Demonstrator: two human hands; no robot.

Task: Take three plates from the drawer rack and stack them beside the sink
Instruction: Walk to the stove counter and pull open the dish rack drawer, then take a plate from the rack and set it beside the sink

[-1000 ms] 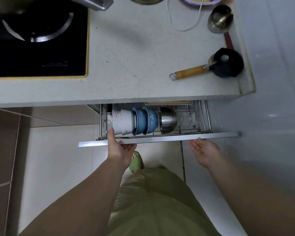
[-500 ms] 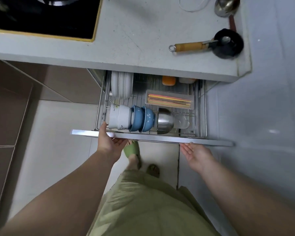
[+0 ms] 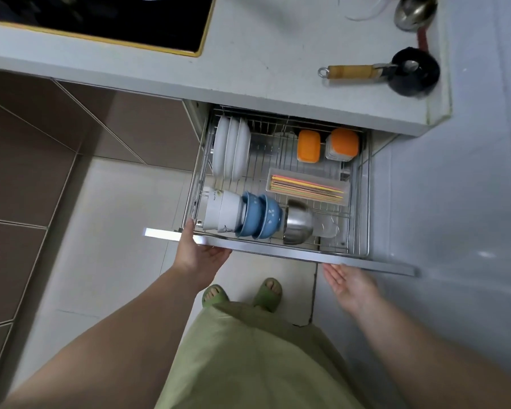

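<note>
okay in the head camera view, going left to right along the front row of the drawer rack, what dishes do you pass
White bowls → blue bowls → steel bowl → clear glass.

Can't see left hand's (image 3: 199,255) fingers, tucked under drawer front (image 3: 278,251). Hob (image 3: 106,19) and ladle (image 3: 415,10) cropped up top.
</note>
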